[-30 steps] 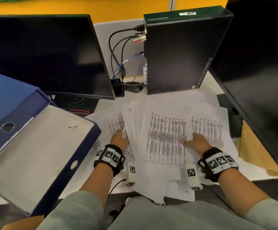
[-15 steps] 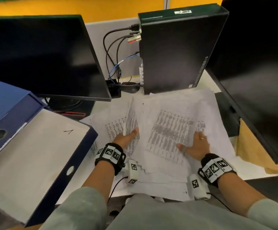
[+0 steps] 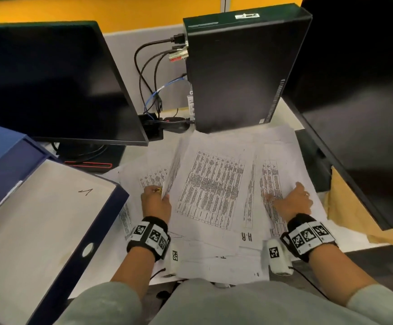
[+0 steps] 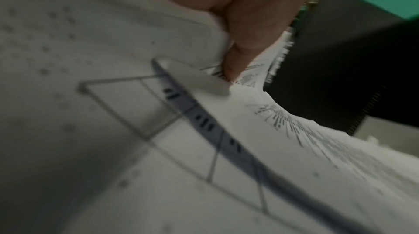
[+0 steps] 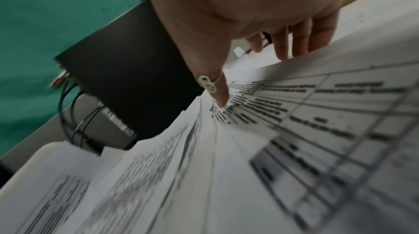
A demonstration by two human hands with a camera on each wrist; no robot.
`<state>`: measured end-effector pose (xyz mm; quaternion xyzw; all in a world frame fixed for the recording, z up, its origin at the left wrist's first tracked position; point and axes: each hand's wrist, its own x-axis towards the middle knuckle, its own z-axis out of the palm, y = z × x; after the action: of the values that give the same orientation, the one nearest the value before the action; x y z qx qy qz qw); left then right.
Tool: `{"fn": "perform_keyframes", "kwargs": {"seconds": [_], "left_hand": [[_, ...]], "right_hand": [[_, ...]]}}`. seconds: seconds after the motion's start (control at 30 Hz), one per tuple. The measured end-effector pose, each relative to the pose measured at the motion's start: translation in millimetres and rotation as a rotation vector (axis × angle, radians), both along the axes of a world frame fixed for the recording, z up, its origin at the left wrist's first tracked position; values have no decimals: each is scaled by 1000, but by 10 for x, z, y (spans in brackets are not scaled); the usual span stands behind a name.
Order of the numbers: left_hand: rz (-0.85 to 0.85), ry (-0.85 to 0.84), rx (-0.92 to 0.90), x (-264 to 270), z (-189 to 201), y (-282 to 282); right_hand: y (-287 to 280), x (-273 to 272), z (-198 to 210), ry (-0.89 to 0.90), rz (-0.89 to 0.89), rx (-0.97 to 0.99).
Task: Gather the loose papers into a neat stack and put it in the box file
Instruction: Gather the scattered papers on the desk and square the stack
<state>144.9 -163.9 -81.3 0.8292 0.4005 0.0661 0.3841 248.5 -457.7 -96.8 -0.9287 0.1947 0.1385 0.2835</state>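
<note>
Across the counter [image 3: 345,240] before the person, the loose papers [image 3: 210,184] lie fanned in an untidy overlapping spread. At its left edge the left hand [image 3: 155,200] pinches several sheets, thumb curled onto them. On the right side the right hand [image 3: 294,201] rests flat, fingers straight, thumb pressing the print. Left of the spread sits the blue box file [image 3: 57,221], lying open. Behind stand a black computer case [image 3: 237,71] and two dark monitors [image 3: 50,85].

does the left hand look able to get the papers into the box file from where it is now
Probably yes. The box file lies open just beside the left hand, and nothing stands between them. But the papers are still fanned out, with the right hand resting on them, so they need squaring first.
</note>
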Motion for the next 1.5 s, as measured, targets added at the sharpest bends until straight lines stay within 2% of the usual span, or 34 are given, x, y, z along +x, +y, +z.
{"fn": "perform_keyframes", "kwargs": {"seconds": [0.07, 0.13, 0.23, 0.33, 0.4, 0.5, 0.57, 0.63, 0.77, 0.83, 0.93, 1.07, 1.3, 1.4, 1.5], "left_hand": [[-24, -36, 31, 20, 64, -45], [-41, -8, -46, 64, 115, -61], [-12, -16, -281, 143, 151, -17], [-71, 57, -386, 226, 196, 68], [-117, 129, -444, 286, 207, 115], [-188, 257, -547, 346, 228, 155], [-201, 334, -502, 392, 234, 161], [-175, 341, -408, 448, 245, 142], [-155, 266, -607, 501, 304, -108], [-206, 316, -648, 547, 320, -293], [-306, 425, -486, 660, 228, -508], [-330, 451, -495, 742, 133, -596], [-481, 358, -388, 694, 133, -962], [-413, 308, -384, 671, 144, -1003], [-326, 120, -531, 589, 272, -909]], "right_hand": [[-3, 11, -3, 30, -33, 106], [-14, 9, -2, 52, 2, 221], [-98, 25, 13, 20, 81, 148], [-163, 46, 23, -100, 129, 69], [-171, 62, 47, -174, 133, 94], [-205, 121, 67, -133, 139, 109], [-267, 164, 41, -74, 135, 139], [-299, 160, 42, -31, 139, 184], [-172, 93, 45, 23, 114, 314], [-51, 61, 21, 59, 96, 432], [24, 66, -46, 109, 64, 530], [-86, 144, -111, 164, 45, 625], [-85, 160, -234, 162, -14, 727], [-96, 145, -243, 166, -21, 742], [-161, 170, -132, 67, -34, 705]]}}
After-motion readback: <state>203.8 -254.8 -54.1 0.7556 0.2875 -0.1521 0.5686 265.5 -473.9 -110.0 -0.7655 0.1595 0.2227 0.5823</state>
